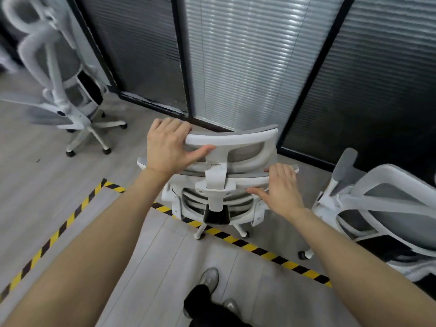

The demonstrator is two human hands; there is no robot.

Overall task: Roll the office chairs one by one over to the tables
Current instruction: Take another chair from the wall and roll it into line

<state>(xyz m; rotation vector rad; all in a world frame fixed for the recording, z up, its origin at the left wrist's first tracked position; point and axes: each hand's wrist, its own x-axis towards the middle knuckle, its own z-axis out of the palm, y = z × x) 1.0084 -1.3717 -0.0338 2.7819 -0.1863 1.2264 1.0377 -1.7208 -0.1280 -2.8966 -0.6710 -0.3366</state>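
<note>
Gripping the headrest of the middle office chair, the left hand wraps its end; the right hand lies open on the backrest top. Two more chairs, left and right of it, wait; no tables show, so most work likely remains.

- The floor is pale grey wood-look planking.
- Yellow-and-black hazard tape is stuck flat on it, cornering left of centre and running near-left and near-right.
- The middle office chair stands on the tape line.
- A second chair stands far left.
- A third chair stands at the right.
- A grey shoe rests near.
</note>
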